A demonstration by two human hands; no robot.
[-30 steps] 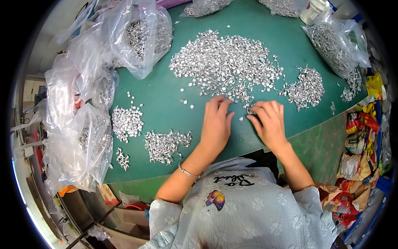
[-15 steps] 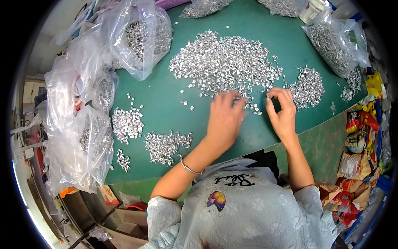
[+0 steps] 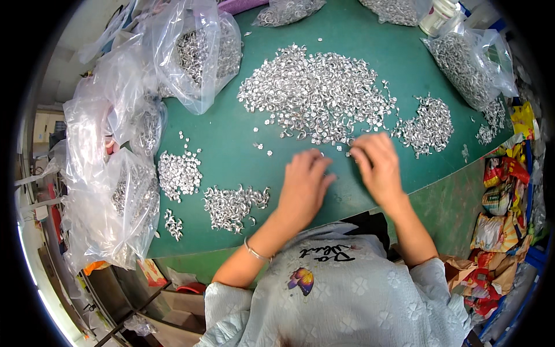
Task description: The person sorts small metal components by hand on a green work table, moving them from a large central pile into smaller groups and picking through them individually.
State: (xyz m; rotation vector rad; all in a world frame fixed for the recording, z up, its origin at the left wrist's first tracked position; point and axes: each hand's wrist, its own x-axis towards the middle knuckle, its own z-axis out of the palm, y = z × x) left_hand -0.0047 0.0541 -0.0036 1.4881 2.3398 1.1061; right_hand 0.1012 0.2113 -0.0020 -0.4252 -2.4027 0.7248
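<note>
Fingers (image 3: 359, 151) amid shiny metal rings (image 3: 315, 98)

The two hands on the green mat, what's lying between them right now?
In the head view, only bare green mat shows between the left hand and right hand; the big pile of small silvery metal pieces starts just beyond their fingertips.

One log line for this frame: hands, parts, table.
left hand: flat on green table | right hand: at edge of big pile of small silver parts | clear bags of parts: table's left
</note>
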